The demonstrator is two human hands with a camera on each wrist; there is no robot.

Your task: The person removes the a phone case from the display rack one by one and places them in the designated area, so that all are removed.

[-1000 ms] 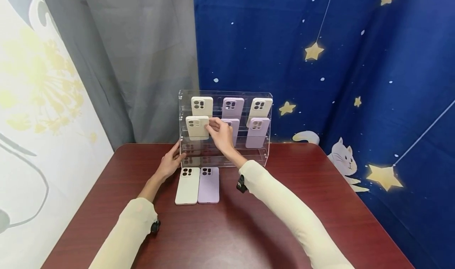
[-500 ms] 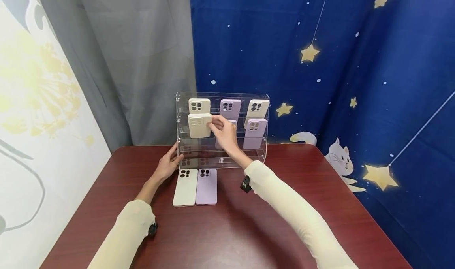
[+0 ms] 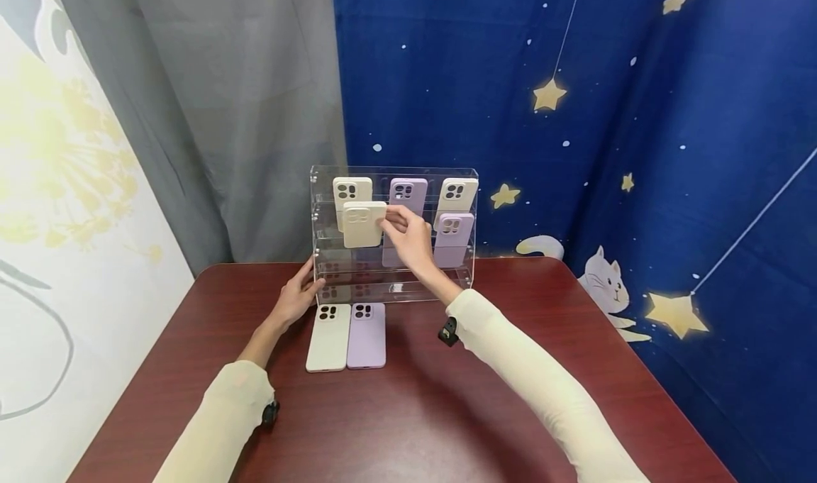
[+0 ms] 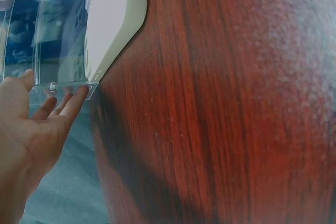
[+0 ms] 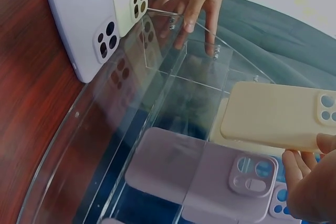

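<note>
On the left we see the left hand (image 3: 296, 300), fingers straight and spread, touching the clear stand (image 3: 421, 293) at its side. Next, we find a white case (image 3: 328, 342) and a purple case (image 3: 367, 340) (side by side on the table (image 3: 434, 412)). Then comes the cream case (image 3: 364, 228), before the stand's upper left, pinched by our right hand (image 3: 412, 245).

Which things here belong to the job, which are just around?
Job: cream phone case in right hand; clear tiered rack left hand touches; racked phone cases; likely white case and lilac case in front.

Around: gray curtain; star-print blue curtain.
</note>
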